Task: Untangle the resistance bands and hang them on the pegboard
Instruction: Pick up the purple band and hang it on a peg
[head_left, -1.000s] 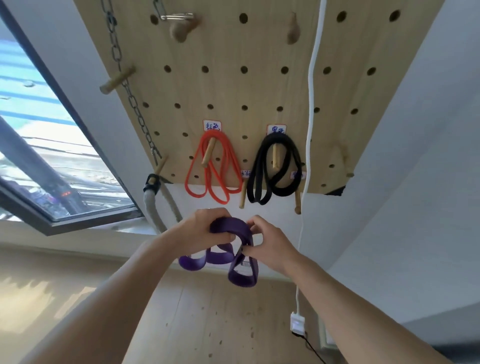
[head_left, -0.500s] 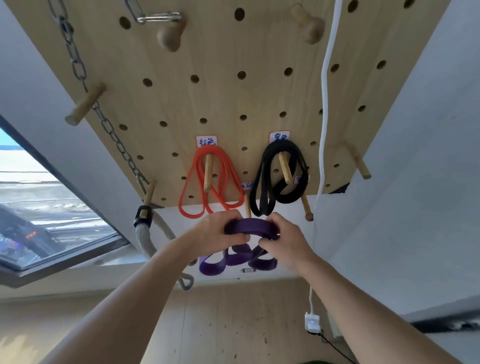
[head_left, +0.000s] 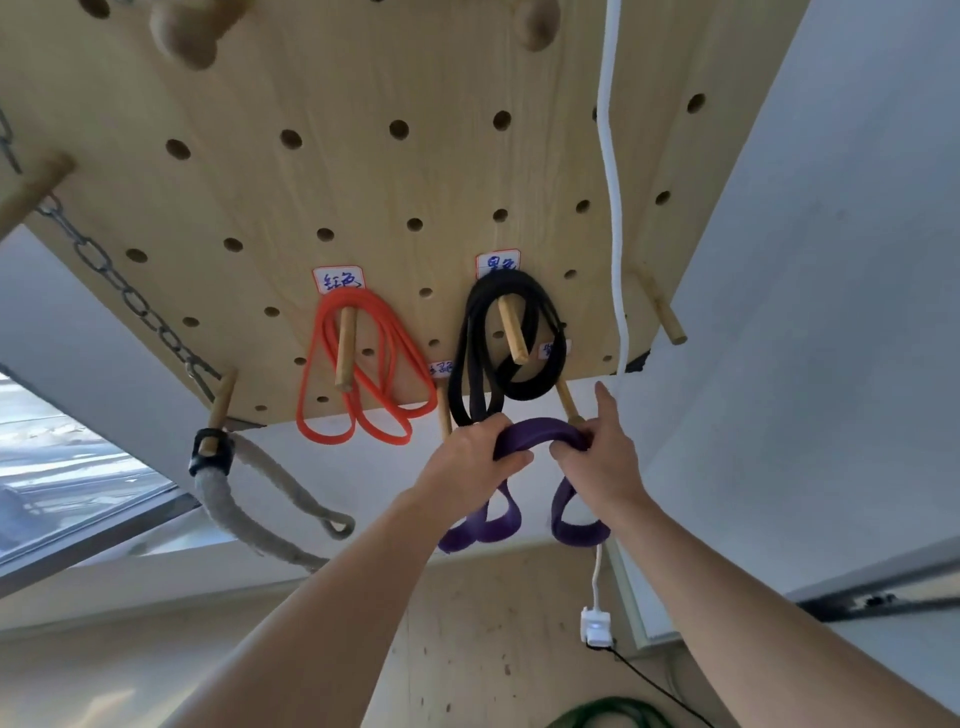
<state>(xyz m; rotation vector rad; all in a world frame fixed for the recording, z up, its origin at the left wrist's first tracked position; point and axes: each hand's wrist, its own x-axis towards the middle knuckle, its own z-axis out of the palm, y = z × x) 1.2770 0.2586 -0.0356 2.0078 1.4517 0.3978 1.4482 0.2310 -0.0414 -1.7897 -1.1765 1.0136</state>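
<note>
Pale matt wood pegboard (head_left: 363, 182) with smooth wooden pegs (head_left: 344, 348); above the hands, matt rubbery orange band (head_left: 363, 410) and black band (head_left: 470, 364); purple band (head_left: 535, 434) looks matt, perhaps rubber; metal chain (head_left: 130, 301); rough grey rope (head_left: 228, 514).

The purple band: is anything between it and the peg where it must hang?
Nothing visible blocks it. The purple band, held by the left hand and right hand, is right at the bare peg; the black band hangs just beside, on its own peg.

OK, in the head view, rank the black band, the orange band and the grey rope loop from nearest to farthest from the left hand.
From the left hand:
1. Black band, hanging just above it.
2. Orange band, up and to the left.
3. Grey rope loop, far left, below the board's corner.
</note>
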